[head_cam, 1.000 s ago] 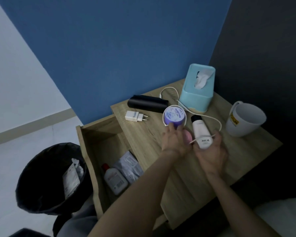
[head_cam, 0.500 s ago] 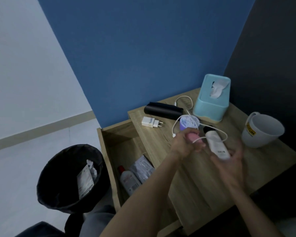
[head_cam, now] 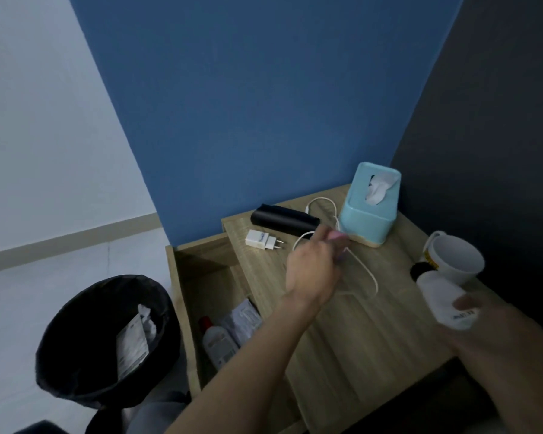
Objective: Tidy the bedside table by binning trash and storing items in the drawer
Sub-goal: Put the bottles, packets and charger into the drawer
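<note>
Partly, white tube within right hand

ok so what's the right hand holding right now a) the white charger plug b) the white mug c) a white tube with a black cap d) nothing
c: the right hand grips the white tube with its black cap up, while the white mug and the charger plug sit on the bedside table with no hand on them; the left hand holds a pink object.
</note>
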Demonstrator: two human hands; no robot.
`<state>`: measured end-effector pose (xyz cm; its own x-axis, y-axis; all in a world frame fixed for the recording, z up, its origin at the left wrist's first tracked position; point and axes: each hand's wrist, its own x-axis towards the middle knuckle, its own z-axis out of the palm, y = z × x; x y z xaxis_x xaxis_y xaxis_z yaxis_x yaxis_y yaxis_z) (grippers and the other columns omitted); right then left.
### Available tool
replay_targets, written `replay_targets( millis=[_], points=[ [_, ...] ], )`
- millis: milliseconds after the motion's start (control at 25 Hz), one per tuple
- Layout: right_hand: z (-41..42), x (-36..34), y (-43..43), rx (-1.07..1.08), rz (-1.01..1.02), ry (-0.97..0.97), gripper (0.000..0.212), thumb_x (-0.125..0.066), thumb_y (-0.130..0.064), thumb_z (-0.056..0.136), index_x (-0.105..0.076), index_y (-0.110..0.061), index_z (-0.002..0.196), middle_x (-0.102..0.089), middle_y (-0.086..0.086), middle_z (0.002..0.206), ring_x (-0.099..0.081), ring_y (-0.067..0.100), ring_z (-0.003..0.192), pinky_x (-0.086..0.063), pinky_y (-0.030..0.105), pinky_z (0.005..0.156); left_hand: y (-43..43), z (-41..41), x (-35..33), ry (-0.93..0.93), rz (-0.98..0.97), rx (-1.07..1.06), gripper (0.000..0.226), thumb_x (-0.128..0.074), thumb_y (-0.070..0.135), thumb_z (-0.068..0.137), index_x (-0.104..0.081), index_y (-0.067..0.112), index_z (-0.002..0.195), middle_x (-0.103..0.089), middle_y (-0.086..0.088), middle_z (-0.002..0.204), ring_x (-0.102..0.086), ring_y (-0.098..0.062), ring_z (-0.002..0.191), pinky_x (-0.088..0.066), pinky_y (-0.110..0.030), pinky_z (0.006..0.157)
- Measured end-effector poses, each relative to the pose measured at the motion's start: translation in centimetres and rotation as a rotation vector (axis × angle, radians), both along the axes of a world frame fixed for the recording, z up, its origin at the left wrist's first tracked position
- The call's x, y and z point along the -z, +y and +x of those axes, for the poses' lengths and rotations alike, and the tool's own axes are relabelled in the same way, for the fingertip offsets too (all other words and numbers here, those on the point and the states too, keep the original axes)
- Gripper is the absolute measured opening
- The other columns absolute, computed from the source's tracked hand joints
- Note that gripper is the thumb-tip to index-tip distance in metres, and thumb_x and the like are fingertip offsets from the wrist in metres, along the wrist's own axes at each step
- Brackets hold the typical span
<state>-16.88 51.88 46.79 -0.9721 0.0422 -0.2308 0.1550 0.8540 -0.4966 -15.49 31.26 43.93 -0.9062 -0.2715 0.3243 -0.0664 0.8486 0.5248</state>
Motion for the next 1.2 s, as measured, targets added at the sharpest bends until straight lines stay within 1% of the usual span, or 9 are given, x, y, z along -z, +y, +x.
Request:
replay_targets(
  millis=[80,200,280,520,720,880,1040,1120,1200],
  points=[
    [1.2,-2.0,-0.8,-0.010,-0.149,0.116,0.051,-0.082,-0.013,0.062,-0.050,-0.022,0.101,-0.053,0.005,0.100,-0.053,0.025,0.086,-0.046,0.036,0.070,-0.4,0.9,-0.2,0.181,0.189,-0.090,0.035,-0.056,0.005,0.084,-0.068,0.025,0.110,-0.061,0.003,0.117,-0.062,-0.021,0.097,-0.054,-0.037,0.082],
    [3.4,-3.0,-4.6,-0.113,-0.568,0.139,0.040,-0.078,-0.009,0.067,-0.052,-0.028,0.091,-0.054,-0.008,0.087,-0.053,0.010,0.071,-0.044,0.028,0.053,-2.3,2.9,-0.8,0.309,0.880,-0.271,0.040,-0.057,-0.002,0.083,-0.066,0.020,0.114,-0.067,-0.006,0.111,-0.064,-0.020,0.097,-0.056,-0.042,0.083],
    [4.3,-1.6,-8.0,-0.208,-0.832,0.077,0.036,-0.069,-0.001,0.075,-0.057,-0.034,0.083,-0.062,0.006,0.099,-0.058,0.013,0.075,-0.050,0.020,0.051,-4.3,5.4,-1.1,0.296,1.090,-0.357,0.042,-0.062,-0.002,0.083,-0.061,0.020,0.119,-0.067,-0.011,0.105,-0.066,-0.020,0.087,-0.059,-0.031,0.068],
    [5.5,0.8,-15.9,-0.343,-1.048,-0.099,0.045,-0.048,0.007,0.086,-0.058,-0.036,0.094,-0.056,0.003,0.115,-0.058,0.011,0.091,-0.051,0.011,0.054,-10.4,12.1,-1.2,0.330,1.197,-0.572,0.027,-0.060,-0.004,0.084,-0.057,0.018,0.100,-0.060,0.002,0.084,-0.060,-0.010,0.073,-0.054,-0.015,0.049],
    [6.8,7.0,-22.0,-0.479,-0.791,-0.210,0.038,-0.044,0.004,0.090,-0.061,-0.019,0.114,-0.054,0.004,0.124,-0.053,0.014,0.100,-0.042,0.026,0.078,-14.5,12.4,3.4,0.033,0.998,-0.619,0.037,-0.049,-0.004,0.083,-0.067,0.017,0.106,-0.065,0.003,0.091,-0.064,-0.023,0.100,-0.054,-0.038,0.091],
    [7.4,13.3,-25.4,-0.382,-0.640,-0.202,0.039,-0.039,0.002,0.091,-0.058,-0.010,0.123,-0.050,0.017,0.134,-0.050,0.030,0.117,-0.038,0.028,0.080,-15.6,11.1,7.4,-0.102,1.209,-0.685,0.027,-0.055,0.000,0.086,-0.062,0.024,0.076,-0.066,-0.001,0.091,-0.061,-0.025,0.108,-0.047,-0.044,0.101],
    [6.8,18.0,-27.3,-0.328,-0.627,-0.232,0.036,-0.041,0.004,0.090,-0.053,0.000,0.123,-0.066,0.012,0.109,-0.057,0.031,0.107,-0.046,0.031,0.076,-14.4,7.4,11.3,-0.119,1.181,-0.760,0.038,-0.056,0.010,0.087,-0.055,0.021,0.123,-0.059,-0.001,0.121,-0.058,-0.015,0.109,-0.048,-0.039,0.100],
    [5.4,20.3,-27.4,-0.338,-0.676,-0.290,0.035,-0.046,-0.004,0.091,-0.051,0.002,0.125,-0.074,-0.009,0.086,-0.064,0.024,0.103,-0.052,0.031,0.076,-13.3,5.8,13.3,-0.126,1.268,-0.831,0.038,-0.056,0.016,0.087,-0.055,0.023,0.124,-0.057,-0.002,0.122,-0.058,-0.015,0.108,-0.047,-0.039,0.100],
    [4.5,22.0,-27.8,-0.226,-0.740,-0.338,0.047,-0.051,-0.027,0.091,-0.046,-0.005,0.132,-0.069,-0.005,0.113,-0.061,0.021,0.112,-0.048,0.029,0.088,-13.2,5.2,14.8,-0.111,1.395,-0.942,0.034,-0.053,0.022,0.091,-0.056,0.020,0.124,-0.059,-0.005,0.121,-0.058,-0.020,0.108,-0.047,-0.037,0.099]
  ],
)
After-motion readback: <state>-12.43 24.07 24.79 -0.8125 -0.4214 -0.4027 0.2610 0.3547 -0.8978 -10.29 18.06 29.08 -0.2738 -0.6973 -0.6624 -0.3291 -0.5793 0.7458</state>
